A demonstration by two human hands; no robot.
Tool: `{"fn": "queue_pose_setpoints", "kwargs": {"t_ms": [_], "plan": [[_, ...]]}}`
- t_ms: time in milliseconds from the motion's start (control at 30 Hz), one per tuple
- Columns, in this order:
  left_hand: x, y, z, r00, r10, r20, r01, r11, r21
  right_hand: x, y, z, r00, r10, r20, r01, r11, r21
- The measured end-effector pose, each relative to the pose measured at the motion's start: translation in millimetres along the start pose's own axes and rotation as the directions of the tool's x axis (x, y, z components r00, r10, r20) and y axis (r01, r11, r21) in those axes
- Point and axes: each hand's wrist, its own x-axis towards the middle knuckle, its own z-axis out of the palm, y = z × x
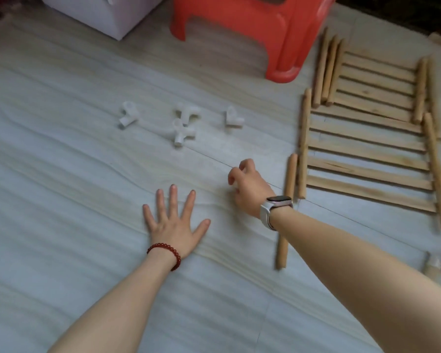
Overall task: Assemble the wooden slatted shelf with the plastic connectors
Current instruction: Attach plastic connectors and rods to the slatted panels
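Several white plastic connectors lie on the pale floor: one at the left (127, 115), two touching in the middle (186, 123), and one at the right (233, 118). My left hand (175, 225) rests flat on the floor with its fingers spread, below the connectors. My right hand (247, 187), with a watch on the wrist, hovers to its right with curled fingers; whether it holds anything is hidden. Two wooden slatted panels lie at the right, a near one (367, 154) and a far one (377, 80). A loose dowel (285, 210) lies beside my right wrist.
A red plastic stool (252, 26) stands at the back, with a white box (107, 14) to its left. Three loose dowels (326, 70) lie along the far panel's left side. More wooden pieces with white fittings (435, 268) show at the right edge.
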Motion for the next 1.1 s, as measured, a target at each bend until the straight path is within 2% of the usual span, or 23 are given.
{"fn": "queue_pose_setpoints", "kwargs": {"t_ms": [100, 200, 333, 433, 567, 767, 967, 1100], "plan": [[-2.3, 10.4, -22.2, 0.995, -0.011, 0.1, 0.012, 1.0, -0.007, -32.2, 8.5, -37.4, 0.986, 0.156, -0.055, -0.132, 0.944, 0.303], [-7.7, 32.3, -50.7, 0.992, 0.017, 0.125, -0.005, 0.995, -0.096, -68.0, 19.8, -80.9, 0.968, 0.249, 0.043, -0.24, 0.857, 0.455], [-44.9, 95.2, -108.2, 0.969, 0.248, -0.001, -0.242, 0.946, -0.215, -150.7, 44.1, -145.9, 0.95, 0.312, -0.01, -0.264, 0.818, 0.511], [-95.2, 147.5, -152.5, 0.882, 0.456, -0.122, -0.472, 0.845, -0.252, -228.8, 55.1, -187.3, 0.915, 0.392, -0.095, -0.266, 0.765, 0.586], [-170.7, 198.9, -189.2, 0.752, 0.616, -0.236, -0.658, 0.72, -0.22, -318.5, 61.7, -217.1, 0.831, 0.508, -0.227, -0.276, 0.731, 0.624], [-272.6, 239.6, -218.1, 0.623, 0.723, -0.3, -0.782, 0.559, -0.275, -420.9, 58.4, -247.0, 0.736, 0.599, -0.315, -0.251, 0.674, 0.695], [-308.4, 255.2, -235.3, 0.593, 0.721, -0.358, -0.804, 0.501, -0.32, -456.1, 63.3, -278.0, 0.708, 0.585, -0.396, -0.231, 0.721, 0.653], [-290.5, 272.4, -232.9, 0.64, 0.681, -0.355, -0.767, 0.537, -0.353, -448.9, 86.8, -276.6, 0.628, 0.618, -0.473, -0.254, 0.737, 0.626]]}}
